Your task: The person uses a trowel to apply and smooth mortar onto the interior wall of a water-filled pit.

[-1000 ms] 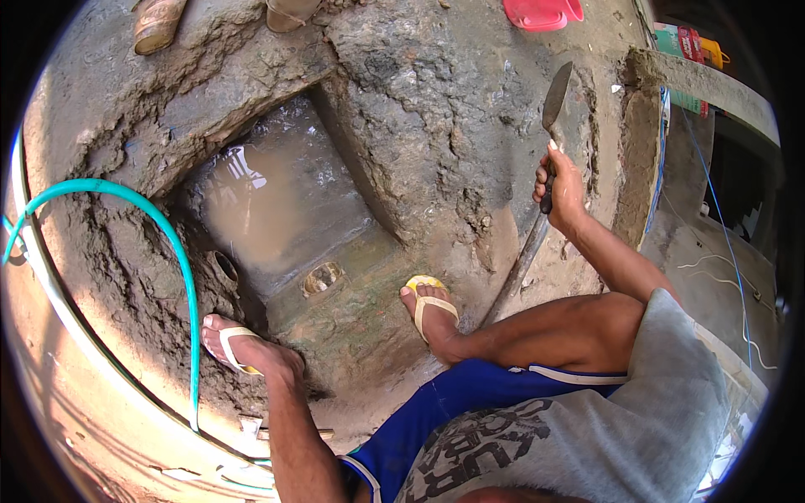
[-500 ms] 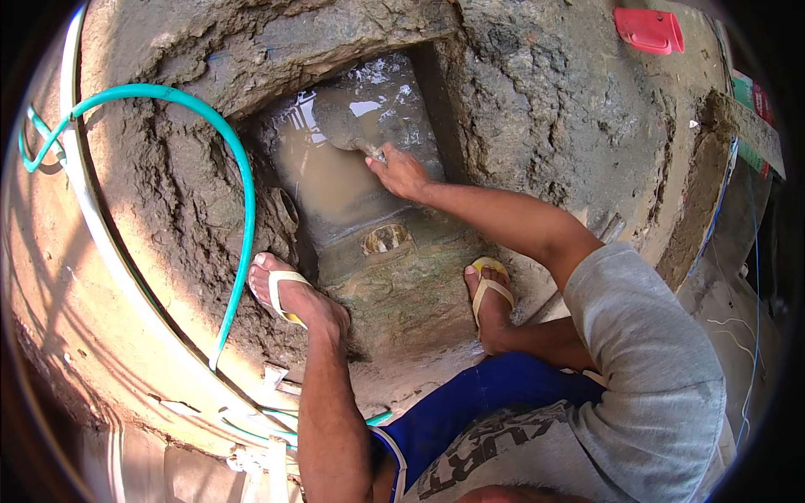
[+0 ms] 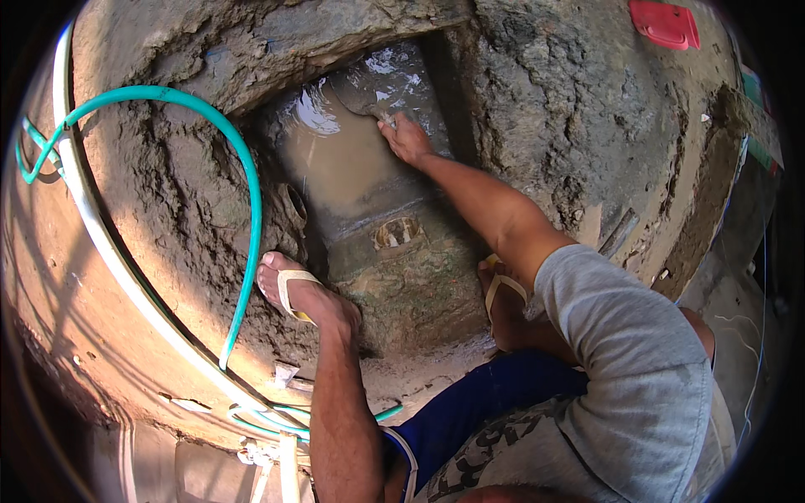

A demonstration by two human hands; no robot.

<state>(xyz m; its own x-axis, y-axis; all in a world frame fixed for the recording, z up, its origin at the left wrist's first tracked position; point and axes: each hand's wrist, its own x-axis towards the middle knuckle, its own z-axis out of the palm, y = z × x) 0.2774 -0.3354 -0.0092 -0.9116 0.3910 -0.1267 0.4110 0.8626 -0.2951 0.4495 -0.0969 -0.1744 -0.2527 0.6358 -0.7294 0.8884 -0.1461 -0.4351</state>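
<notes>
My right hand (image 3: 407, 139) reaches down into a square pit of muddy water (image 3: 331, 168). Its fingers are closed around the short handle of a trowel (image 3: 387, 120). The trowel's grey blade lies in the wet, shiny far part of the pit and is mostly lost in the murky water and glare, so its full outline cannot be made out. My left hand is out of view.
My sandalled feet straddle the near ledge, which has a small opening (image 3: 399, 232). A pipe mouth (image 3: 293, 205) juts from the left pit wall. A green hose (image 3: 249, 201) loops beside a long pale pipe (image 3: 109, 239). A pink plastic container (image 3: 665, 24) lies far right.
My right hand has moved slightly right and farther into the pit with the trowel. More of the blade has gone under the water, and ripples shift there.
</notes>
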